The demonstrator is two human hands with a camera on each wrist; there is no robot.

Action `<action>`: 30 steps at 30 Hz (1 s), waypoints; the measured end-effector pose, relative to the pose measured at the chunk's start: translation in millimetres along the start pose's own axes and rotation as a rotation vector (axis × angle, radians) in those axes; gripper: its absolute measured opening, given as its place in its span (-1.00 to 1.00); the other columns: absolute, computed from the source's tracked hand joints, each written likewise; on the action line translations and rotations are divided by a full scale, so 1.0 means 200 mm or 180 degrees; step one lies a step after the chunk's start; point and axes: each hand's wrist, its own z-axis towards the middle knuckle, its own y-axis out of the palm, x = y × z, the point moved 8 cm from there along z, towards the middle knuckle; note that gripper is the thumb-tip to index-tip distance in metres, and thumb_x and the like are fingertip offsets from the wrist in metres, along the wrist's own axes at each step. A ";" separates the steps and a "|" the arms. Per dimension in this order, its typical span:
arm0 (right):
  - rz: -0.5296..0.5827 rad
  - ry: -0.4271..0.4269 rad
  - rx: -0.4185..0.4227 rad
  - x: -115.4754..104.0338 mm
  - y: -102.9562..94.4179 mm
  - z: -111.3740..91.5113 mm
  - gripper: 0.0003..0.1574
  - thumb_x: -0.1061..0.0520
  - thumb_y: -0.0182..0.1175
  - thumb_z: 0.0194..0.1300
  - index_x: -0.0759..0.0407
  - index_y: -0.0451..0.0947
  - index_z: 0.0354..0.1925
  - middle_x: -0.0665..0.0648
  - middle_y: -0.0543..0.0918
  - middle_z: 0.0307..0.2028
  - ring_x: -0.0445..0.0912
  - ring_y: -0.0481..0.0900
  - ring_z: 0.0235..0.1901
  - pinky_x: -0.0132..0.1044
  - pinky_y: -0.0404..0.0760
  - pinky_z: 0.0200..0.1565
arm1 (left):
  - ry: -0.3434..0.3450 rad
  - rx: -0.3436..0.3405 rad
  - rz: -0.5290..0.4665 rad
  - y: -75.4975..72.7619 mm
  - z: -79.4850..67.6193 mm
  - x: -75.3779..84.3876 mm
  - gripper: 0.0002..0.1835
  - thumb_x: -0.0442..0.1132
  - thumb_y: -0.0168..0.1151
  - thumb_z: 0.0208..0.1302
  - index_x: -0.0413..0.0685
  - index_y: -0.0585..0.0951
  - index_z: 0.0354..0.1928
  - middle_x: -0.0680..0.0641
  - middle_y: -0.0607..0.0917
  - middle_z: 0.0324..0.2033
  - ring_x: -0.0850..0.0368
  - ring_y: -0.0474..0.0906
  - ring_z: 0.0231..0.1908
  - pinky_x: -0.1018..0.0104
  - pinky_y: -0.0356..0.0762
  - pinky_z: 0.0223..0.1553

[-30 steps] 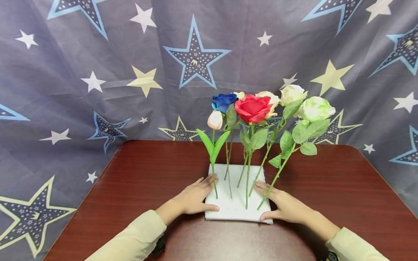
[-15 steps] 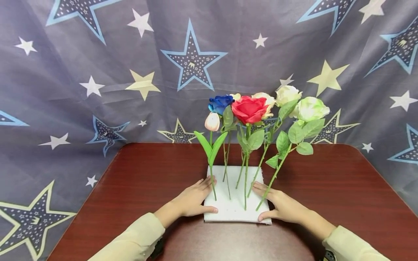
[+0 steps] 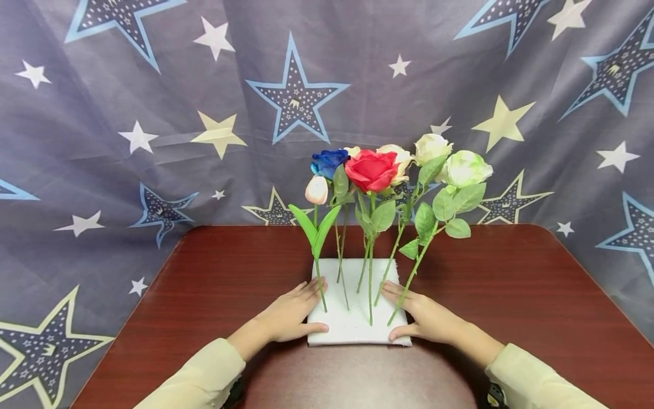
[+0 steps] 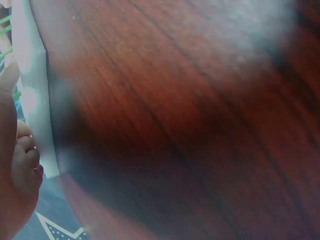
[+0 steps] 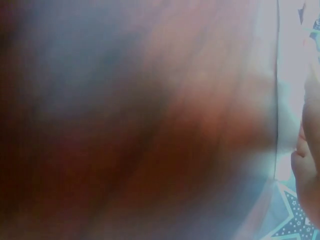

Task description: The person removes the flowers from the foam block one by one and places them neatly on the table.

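A white foam block point(image 3: 352, 336) lies flat on the table, with several artificial flowers standing in it by their stems. The pale pink tulip point(image 3: 317, 190) is on the left and the blue rose point(image 3: 328, 163) behind it. A red rose point(image 3: 372, 170) rises at the middle; a cream rose point(image 3: 432, 149) and a greenish-white rose point(image 3: 466, 168) lean right. My left hand point(image 3: 290, 314) rests along the block's left edge, fingers extended onto its top and thumb near the front corner. Opposite it, my right hand point(image 3: 428, 318) lies the same way on the right edge.
The reddish-brown wooden table point(image 3: 230, 255) has rounded far corners. Directly behind it hangs a grey cloth point(image 3: 368, 51) printed with stars. Both wrist views mostly show blurred tabletop beside the block's edge.
The foam block, with its flowers and both hands on it, has shifted slightly left across the table. The head view has also turned a little, and the hands keep their positions on the block.
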 end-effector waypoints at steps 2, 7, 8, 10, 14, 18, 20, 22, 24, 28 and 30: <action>0.0017 -0.0013 -0.0030 -0.01 0.01 0.01 0.14 -0.37 0.29 -0.01 0.37 0.34 0.31 0.32 0.45 0.29 0.16 0.44 0.28 -0.03 0.53 0.17 | 0.0013 0.0019 -0.0069 0.00 -0.01 0.00 -0.07 0.30 0.01 0.29 -0.27 0.13 0.45 -0.22 0.14 0.48 -0.05 0.05 0.50 0.02 0.10 0.47; 0.0040 0.0005 -0.0083 -0.02 0.03 0.03 0.14 -0.36 0.28 0.00 0.38 0.33 0.31 0.33 0.45 0.28 0.18 0.44 0.27 -0.01 0.53 0.17 | 0.0046 0.0069 -0.0171 0.00 -0.04 0.00 -0.08 0.30 -0.01 0.31 -0.29 0.14 0.44 -0.25 0.16 0.47 -0.08 0.07 0.49 0.00 0.12 0.46; 0.0038 0.0010 -0.0085 -0.02 0.03 0.03 0.14 -0.35 0.29 -0.01 0.38 0.33 0.31 0.33 0.45 0.29 0.17 0.44 0.28 -0.02 0.53 0.17 | 0.0037 0.0079 -0.0174 0.00 -0.05 0.00 -0.08 0.30 -0.01 0.31 -0.29 0.14 0.44 -0.25 0.16 0.47 -0.08 0.07 0.49 -0.01 0.12 0.46; 0.0062 0.0024 -0.0086 -0.03 0.04 0.06 0.14 -0.34 0.31 -0.02 0.38 0.34 0.30 0.33 0.45 0.29 0.17 0.43 0.29 -0.02 0.52 0.19 | 0.0009 0.0100 -0.0185 0.00 -0.06 -0.02 -0.08 0.30 -0.02 0.32 -0.29 0.15 0.44 -0.25 0.16 0.46 -0.08 0.08 0.48 -0.01 0.12 0.46; 0.0111 0.0064 -0.0137 -0.05 0.06 0.12 0.14 -0.34 0.31 -0.02 0.37 0.32 0.32 0.31 0.43 0.31 0.14 0.40 0.32 -0.04 0.49 0.23 | -0.0105 0.0105 -0.0194 -0.01 -0.09 -0.07 -0.08 0.30 -0.01 0.31 -0.29 0.15 0.44 -0.23 0.15 0.47 -0.06 0.09 0.48 0.01 0.10 0.47; 0.0170 0.0126 -0.0210 -0.06 0.09 0.18 0.16 -0.34 0.33 -0.02 0.34 0.30 0.34 0.30 0.39 0.34 0.12 0.36 0.35 -0.05 0.46 0.27 | -0.0188 0.0128 -0.0174 -0.01 -0.12 -0.12 -0.09 0.28 0.01 0.31 -0.28 0.14 0.45 -0.23 0.14 0.47 -0.05 0.09 0.48 0.02 0.09 0.47; 0.0171 0.0136 -0.0237 -0.07 0.10 0.20 0.16 -0.33 0.34 -0.03 0.34 0.30 0.34 0.29 0.39 0.34 0.11 0.35 0.36 -0.05 0.45 0.27 | -0.0207 0.0139 -0.0181 -0.02 -0.14 -0.14 -0.09 0.27 0.01 0.31 -0.29 0.14 0.44 -0.24 0.14 0.47 -0.06 0.09 0.48 0.01 0.09 0.47; 0.0154 0.0134 -0.0259 -0.08 0.11 0.22 0.16 -0.33 0.34 -0.03 0.34 0.30 0.34 0.29 0.39 0.34 0.11 0.34 0.37 -0.06 0.44 0.28 | -0.0210 0.0167 -0.0173 -0.02 -0.15 -0.15 -0.09 0.27 0.01 0.31 -0.30 0.15 0.44 -0.26 0.15 0.47 -0.08 0.11 0.47 -0.01 0.10 0.46; 0.0134 0.0103 -0.0254 -0.09 0.12 0.24 0.16 -0.33 0.33 -0.03 0.35 0.31 0.33 0.29 0.40 0.33 0.11 0.35 0.36 -0.06 0.45 0.28 | -0.0221 0.0190 -0.0182 -0.02 -0.17 -0.16 -0.09 0.27 0.02 0.31 -0.31 0.16 0.43 -0.26 0.15 0.46 -0.09 0.12 0.47 -0.02 0.11 0.46; 0.0102 0.0054 -0.0261 -0.12 0.13 0.28 0.15 -0.33 0.32 -0.01 0.35 0.30 0.34 0.30 0.40 0.34 0.12 0.35 0.36 -0.06 0.44 0.28 | -0.0234 0.0232 -0.0176 -0.03 -0.19 -0.19 -0.10 0.27 0.01 0.31 -0.31 0.18 0.42 -0.27 0.17 0.46 -0.10 0.14 0.46 -0.03 0.13 0.45; 0.0105 0.0054 -0.0281 -0.13 0.13 0.30 0.16 -0.33 0.33 -0.01 0.34 0.28 0.35 0.30 0.38 0.35 0.11 0.33 0.37 -0.07 0.44 0.29 | -0.0253 0.0233 -0.0159 -0.03 -0.20 -0.21 -0.10 0.28 0.00 0.32 -0.31 0.18 0.43 -0.27 0.17 0.46 -0.09 0.13 0.46 -0.03 0.12 0.45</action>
